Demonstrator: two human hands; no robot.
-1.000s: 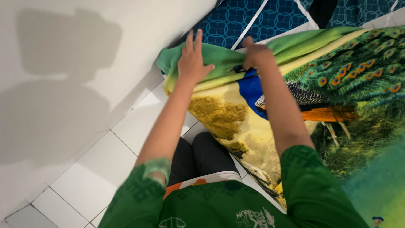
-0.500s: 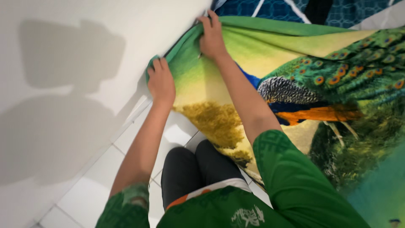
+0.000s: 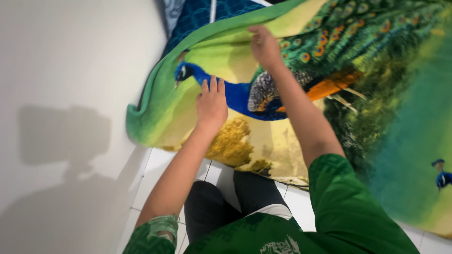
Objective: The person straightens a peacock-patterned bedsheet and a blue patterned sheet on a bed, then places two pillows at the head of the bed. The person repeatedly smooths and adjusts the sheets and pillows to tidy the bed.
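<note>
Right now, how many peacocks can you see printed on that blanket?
2. The large peacock lies under both hands, its blue neck beside the left hand; a small peacock sits at the blanket's right edge. More may lie outside the view.

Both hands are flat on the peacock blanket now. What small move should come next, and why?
Probably slide the left hand out toward the green corner by the wall: that edge of the peacock blanket curls up against it, while the right hand already presses the cloth flat farther up.
</note>
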